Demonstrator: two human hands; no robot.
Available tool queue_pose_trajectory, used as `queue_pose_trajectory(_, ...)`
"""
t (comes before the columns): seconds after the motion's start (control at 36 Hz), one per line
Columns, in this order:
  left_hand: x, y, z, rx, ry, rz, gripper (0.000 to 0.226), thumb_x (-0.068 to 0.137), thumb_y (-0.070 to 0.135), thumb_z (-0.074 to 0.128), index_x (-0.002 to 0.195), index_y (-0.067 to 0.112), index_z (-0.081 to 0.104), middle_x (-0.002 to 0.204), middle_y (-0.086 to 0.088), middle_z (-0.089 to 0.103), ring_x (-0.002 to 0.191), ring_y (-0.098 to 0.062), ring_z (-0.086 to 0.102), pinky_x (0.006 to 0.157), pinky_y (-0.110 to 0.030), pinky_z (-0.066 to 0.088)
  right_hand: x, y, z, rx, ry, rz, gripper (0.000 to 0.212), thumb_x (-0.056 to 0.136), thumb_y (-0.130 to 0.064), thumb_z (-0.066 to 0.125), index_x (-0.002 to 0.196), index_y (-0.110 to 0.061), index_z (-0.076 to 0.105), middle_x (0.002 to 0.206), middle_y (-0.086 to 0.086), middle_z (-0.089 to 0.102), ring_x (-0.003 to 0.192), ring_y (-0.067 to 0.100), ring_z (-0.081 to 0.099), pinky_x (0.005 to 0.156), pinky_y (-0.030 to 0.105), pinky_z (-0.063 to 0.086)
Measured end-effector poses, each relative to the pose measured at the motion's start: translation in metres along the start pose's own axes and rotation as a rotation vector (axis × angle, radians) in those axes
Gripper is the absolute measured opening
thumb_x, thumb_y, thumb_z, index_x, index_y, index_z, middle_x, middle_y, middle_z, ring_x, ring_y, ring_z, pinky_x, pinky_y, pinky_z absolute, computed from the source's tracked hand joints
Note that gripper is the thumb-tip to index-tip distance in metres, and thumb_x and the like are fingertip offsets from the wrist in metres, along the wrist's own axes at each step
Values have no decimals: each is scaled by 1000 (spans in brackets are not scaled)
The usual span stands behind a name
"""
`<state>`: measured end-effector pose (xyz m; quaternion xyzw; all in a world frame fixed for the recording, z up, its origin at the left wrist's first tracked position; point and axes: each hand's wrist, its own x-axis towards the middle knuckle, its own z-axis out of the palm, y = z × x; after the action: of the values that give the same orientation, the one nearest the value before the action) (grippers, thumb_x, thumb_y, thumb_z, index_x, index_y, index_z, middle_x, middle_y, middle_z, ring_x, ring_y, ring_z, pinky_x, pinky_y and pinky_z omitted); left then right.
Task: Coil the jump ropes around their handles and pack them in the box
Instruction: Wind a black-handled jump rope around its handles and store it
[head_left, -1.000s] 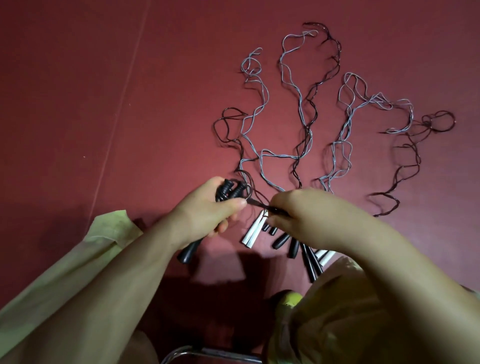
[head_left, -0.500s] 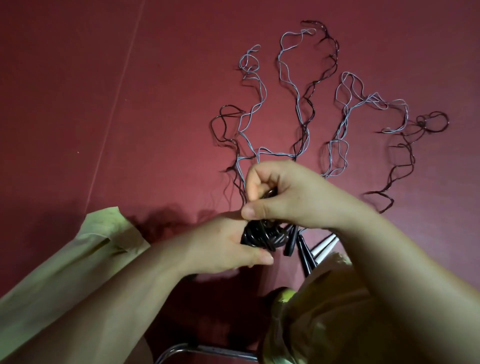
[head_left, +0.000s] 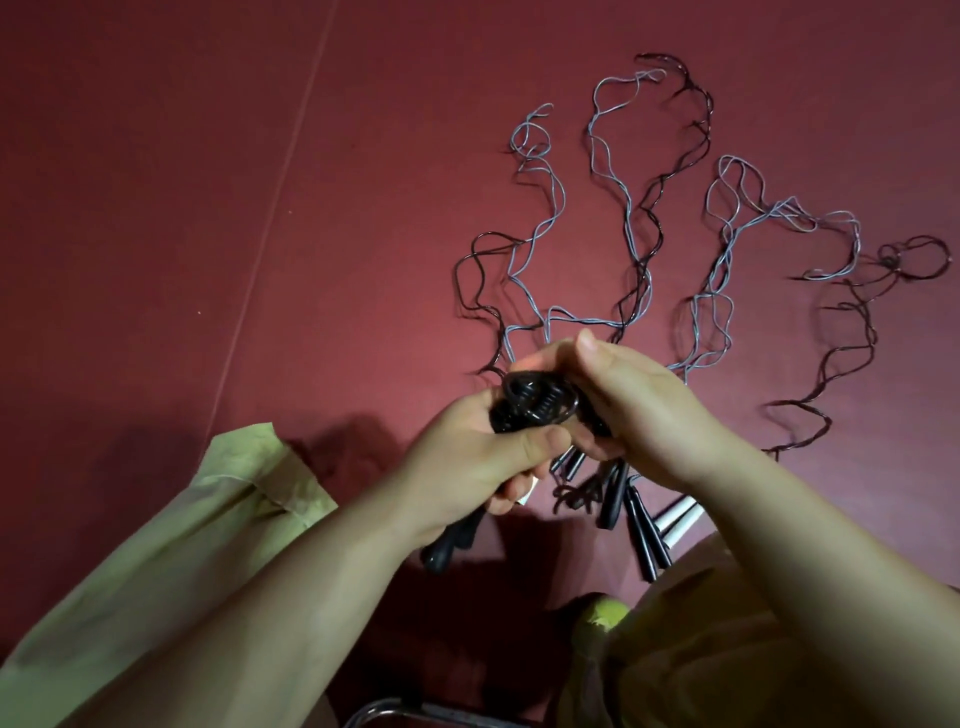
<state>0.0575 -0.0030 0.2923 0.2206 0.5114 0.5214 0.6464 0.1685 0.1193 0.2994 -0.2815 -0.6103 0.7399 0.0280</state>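
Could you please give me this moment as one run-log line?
step: coiling | left hand: grips black handles | right hand: winds black cord | uncoiled ropes: on floor | box: unseen

A black jump rope (head_left: 535, 405), its cord wound in tight coils around paired black handles, is held at centre. Beyond it, grey ropes (head_left: 623, 208) and dark ropes (head_left: 852, 353) sprawl uncoiled, their black and white handles (head_left: 644, 530) bunched nearest.
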Motion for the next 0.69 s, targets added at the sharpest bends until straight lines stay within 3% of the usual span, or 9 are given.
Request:
queue_pose_trajectory(0.06, 1, 0, 1, 8, 33, -8, 5, 75, 22, 70, 71, 24, 68, 55, 5, 52, 42, -7, 40, 36, -16, 29, -3, -3, 0, -115, 4, -29, 49, 93, -49, 28, 104, -25, 70, 58, 5, 47, 46, 6, 37, 43, 15, 30)
queue_pose_trajectory(0.11, 1, -1, 0, 14, 63, -16, 19, 75, 21, 77, 78, 18, 58, 55, 4, 53, 42, -7, 41, 35, -16, 30, -5, -4, 0, -178, 12, -63, 48, 93, -46, 28, 109, -24, 68, 71, 12, 55, 51, 5, 43, 47, 14, 33)
queue_pose_trajectory(0.17, 1, 0, 0, 27, 72, -18, 23, 74, 20, 75, 81, 16, 54, 55, 5, 54, 42, -7, 41, 36, -15, 30, -6, -1, -1, -212, 2, -102, 46, 94, -52, 33, 114, -28, 67, 89, 13, 65, 62, 14, 55, 55, 19, 42)
queue_pose_trajectory(0.22, 1, 1, -1, 28, 52, -4, 14, 72, 21, 66, 84, 18, 58, 55, 5, 56, 42, -7, 42, 37, -16, 30, -5, 3, -4, -305, 1, -166, 48, 92, -64, 36, 117, -36, 66, 100, 12, 62, 81, 24, 62, 70, 27, 48)
queue_pose_trajectory(0.28, 1, 4, -2, 34, 0, 25, 17, 73, 23, 66, 88, 30, 71, 57, 5, 56, 42, -7, 43, 38, -16, 29, -6, 4, -5, -396, -9, -225, 53, 91, -66, 33, 114, -33, 66, 94, 12, 54, 83, 11, 57, 75, 20, 41)
queue_pose_trajectory(0.36, 2, 7, -2, 51, -59, 53, 22, 67, 33, 71, 83, 48, 72, 58, 6, 57, 43, -6, 45, 38, -16, 30, -7, 5, -6, -506, -27, -280, 70, 91, -71, 23, 103, -18, 68, 84, 10, 55, 86, 17, 51, 78, 30, 43)
queue_pose_trajectory(0.44, 4, 6, -1, 45, -6, 42, 21, 74, 25, 66, 82, 43, 73, 58, 5, 56, 43, -7, 44, 38, -16, 30, -6, 7, -8, -526, -24, -290, 58, 91, -71, 23, 88, -29, 64, 83, 11, 55, 86, 21, 53, 80, 37, 45)
queue_pose_trajectory(0.56, 7, 6, 1, 103, 86, 31, 16, 78, 19, 69, 90, 17, 60, 55, 6, 57, 43, -8, 43, 36, -17, 31, -4, 12, -9, -557, 23, -258, 48, 92, -60, 33, 79, -25, 63, 81, 9, 57, 83, 13, 52, 79, 28, 43)
queue_pose_trajectory(0.69, 8, 7, 0, 133, 142, 21, 20, 84, 4, 69, 90, 14, 53, 61, -1, 55, 45, -11, 42, 37, -17, 31, -2, 14, -7, -656, 143, -259, 29, 88, -53, 39, 69, -35, 51, 69, -5, 51, 71, 1, 50, 64, 12, 35)
